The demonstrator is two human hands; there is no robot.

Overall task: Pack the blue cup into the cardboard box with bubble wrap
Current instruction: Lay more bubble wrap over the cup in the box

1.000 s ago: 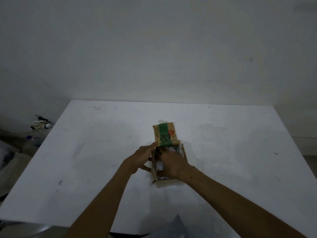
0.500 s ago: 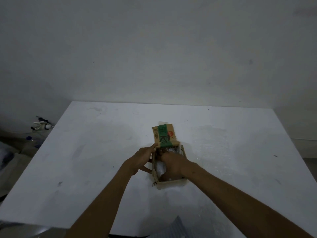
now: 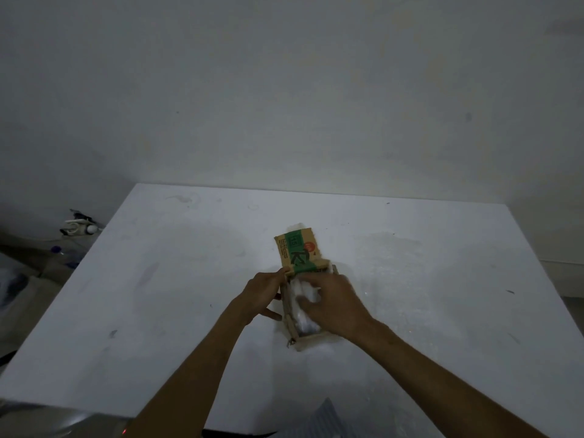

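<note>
A small cardboard box (image 3: 308, 340) sits in the middle of the white table (image 3: 158, 295), its printed green-and-brown lid flap (image 3: 298, 251) standing open at the far side. White bubble wrap (image 3: 301, 306) fills the inside. The blue cup is not visible; the wrap and my hand cover it. My left hand (image 3: 264, 294) grips the box's left wall near the flap hinge. My right hand (image 3: 335, 303) reaches into the box from the right, fingers curled on the bubble wrap.
A white wall stands right behind the table's far edge. Left of the table, on the floor, lie cables and a white plug (image 3: 79, 227). Striped cloth (image 3: 325, 418) shows at the bottom edge, near my body.
My right hand has shifted slightly toward the near right part of the box, uncovering more white bubble wrap. My left hand stays on the box's left wall.
</note>
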